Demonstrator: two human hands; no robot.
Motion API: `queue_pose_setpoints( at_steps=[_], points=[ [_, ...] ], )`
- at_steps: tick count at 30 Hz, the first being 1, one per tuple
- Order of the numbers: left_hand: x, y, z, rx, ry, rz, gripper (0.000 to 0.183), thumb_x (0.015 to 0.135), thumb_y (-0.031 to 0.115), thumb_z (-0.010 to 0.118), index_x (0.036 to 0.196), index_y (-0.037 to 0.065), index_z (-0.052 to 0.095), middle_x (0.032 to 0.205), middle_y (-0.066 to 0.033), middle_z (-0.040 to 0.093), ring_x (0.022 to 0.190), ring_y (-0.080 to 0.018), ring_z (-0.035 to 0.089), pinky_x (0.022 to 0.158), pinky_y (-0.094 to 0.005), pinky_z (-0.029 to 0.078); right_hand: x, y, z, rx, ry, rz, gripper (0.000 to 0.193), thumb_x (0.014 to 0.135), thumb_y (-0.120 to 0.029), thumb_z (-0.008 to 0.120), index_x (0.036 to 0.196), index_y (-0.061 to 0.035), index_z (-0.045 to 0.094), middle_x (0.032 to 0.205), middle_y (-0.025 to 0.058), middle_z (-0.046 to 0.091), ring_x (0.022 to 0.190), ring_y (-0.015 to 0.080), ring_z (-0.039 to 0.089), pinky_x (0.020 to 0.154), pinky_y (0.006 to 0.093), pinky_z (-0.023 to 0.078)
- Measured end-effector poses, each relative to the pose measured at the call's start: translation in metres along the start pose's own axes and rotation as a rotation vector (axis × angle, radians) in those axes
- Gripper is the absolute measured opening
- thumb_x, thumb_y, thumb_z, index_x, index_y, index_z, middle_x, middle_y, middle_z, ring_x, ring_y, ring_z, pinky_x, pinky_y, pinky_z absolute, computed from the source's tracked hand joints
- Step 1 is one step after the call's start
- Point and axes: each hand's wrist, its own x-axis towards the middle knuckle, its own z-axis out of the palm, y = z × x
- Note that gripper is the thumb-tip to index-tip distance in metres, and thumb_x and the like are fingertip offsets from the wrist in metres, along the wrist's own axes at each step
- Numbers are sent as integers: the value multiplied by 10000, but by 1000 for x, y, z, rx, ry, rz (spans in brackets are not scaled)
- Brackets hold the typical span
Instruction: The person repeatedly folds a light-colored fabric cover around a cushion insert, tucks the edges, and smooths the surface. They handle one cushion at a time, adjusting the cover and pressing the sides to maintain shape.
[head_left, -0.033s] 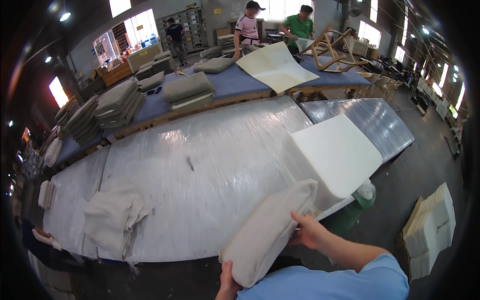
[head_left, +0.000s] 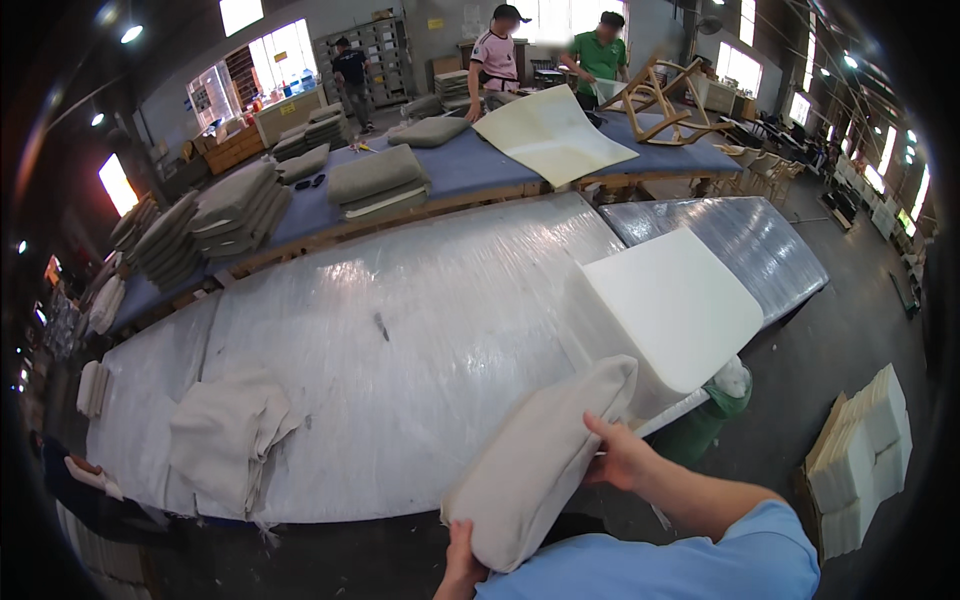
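Observation:
A plump beige fabric cushion (head_left: 530, 465) is held on a slant over the near edge of the plastic-wrapped table (head_left: 400, 270). My left hand (head_left: 461, 562) grips its lower left end, thumb on top. Higher up, my right hand (head_left: 622, 455) clasps its right side along the seam, with most of the fingers hidden underneath. Just past the cushion's upper end stands a stack of white foam pads (head_left: 685, 310). Farther left, a loose pile of beige fabric covers (head_left: 225, 435) lies on the same table.
Beyond is a blue-topped table (head_left: 290, 222) with stacked grey cushions (head_left: 378, 178), a bent foam sheet (head_left: 555, 135) and a wooden chair frame (head_left: 665, 100). Several people stand farther off. A green bag (head_left: 695, 430) and stacked foam sheets (head_left: 860, 460) are at right. Another person's arm (head_left: 92, 475) shows at left.
The cushion and both hands have shifted very slightly up and to the right. The grip is the same.

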Motion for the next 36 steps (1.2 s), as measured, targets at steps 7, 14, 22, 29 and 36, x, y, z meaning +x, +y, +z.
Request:
queue_pose_setpoints(
  at_steps=[7,14,22,29,36],
  points=[
    [-41,-29,9,813,-210,-77,852,1084,445,587,1714,156,92,1544,-194,501,1403,-271,491,1187,-352,368,9,0,-3,-102,278,-99,996,829,-240,899,1563,16,276,1516,224,485,1355,346,537,1119,495,470],
    [-110,-9,-26,463,-98,-94,661,1076,331,639,1630,79,383,1348,-140,677,1171,-236,655,1026,-343,495,22,24,-32,-216,434,-215,827,767,-64,823,1467,55,398,1389,230,586,1213,360,639,1028,500,534],
    [-173,-14,-79,243,190,98,600,1058,332,661,1583,128,457,1336,-139,673,907,-218,715,769,-370,583,14,-31,34,-862,302,-507,757,739,-158,811,1384,70,488,1230,280,680,1119,397,684,952,448,552],
    [-172,-3,-62,261,225,288,539,1056,222,672,1552,99,498,1242,-88,699,840,-132,644,728,-271,539,-30,-93,115,-1695,-125,-907,721,745,-141,733,1400,7,473,1131,252,716,1068,446,685,884,510,539],
    [-121,47,22,743,180,735,938,875,171,857,1638,56,323,1551,-174,486,1331,-265,539,1101,-388,456,0,-81,141,-1876,-681,-1325,712,726,-79,738,1408,-84,532,1095,152,723,1044,388,701,878,503,538]
  ],
)
